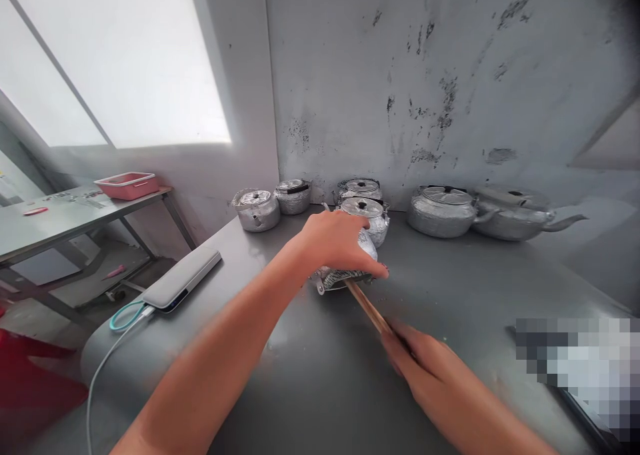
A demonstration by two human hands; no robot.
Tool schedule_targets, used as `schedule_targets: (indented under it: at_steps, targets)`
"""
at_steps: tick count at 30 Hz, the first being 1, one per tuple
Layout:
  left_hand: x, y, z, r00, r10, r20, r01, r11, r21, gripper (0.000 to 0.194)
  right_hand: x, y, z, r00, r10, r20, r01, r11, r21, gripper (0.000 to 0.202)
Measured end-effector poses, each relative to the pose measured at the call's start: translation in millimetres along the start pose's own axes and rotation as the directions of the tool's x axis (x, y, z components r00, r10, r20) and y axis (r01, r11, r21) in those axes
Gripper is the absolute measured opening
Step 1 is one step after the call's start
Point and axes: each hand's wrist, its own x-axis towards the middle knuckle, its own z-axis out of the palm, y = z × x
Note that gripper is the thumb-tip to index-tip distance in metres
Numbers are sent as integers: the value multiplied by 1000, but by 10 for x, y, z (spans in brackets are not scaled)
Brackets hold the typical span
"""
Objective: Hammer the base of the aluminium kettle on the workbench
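My left hand [340, 242] grips a small silvery metal kettle [345, 275] lying tilted on its side on the grey table [450, 288]. A thin wooden stick [367, 305] is held in my right hand [420, 362], and its far end reaches into the kettle under my left fingers. Most of the kettle is hidden by my left hand. Another small kettle [373, 216] stands upright just behind it.
Several more aluminium kettles line the stained back wall: small ones [257, 210] at left, bigger ones [443, 212] at right. A power bank [183, 278] with a cable lies at the table's left edge. A second table with a pink tray [127, 185] stands further left.
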Motion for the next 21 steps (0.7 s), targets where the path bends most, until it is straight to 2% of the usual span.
schedule_targets:
  at_steps: [4,9,13,21]
  targets:
    - [4,1,12,1000,-4,-2,4,1000,6,95,-14,-3,10,1000,21,-18,-19,995,102,38]
    - [0,2,9,1000,0,-8,0,1000,-6,94,19,42,23,999,6,33,-6,1000,-3,35]
    - [3,-2,16,1000,11,-17,-11,1000,-5,93,33,28,5,996,60,63,-61,998,16,37]
    - [-17,61,39,1000,21,-22,-20,999,26,91,71,127,40,994,74,83,-76,997,19,39]
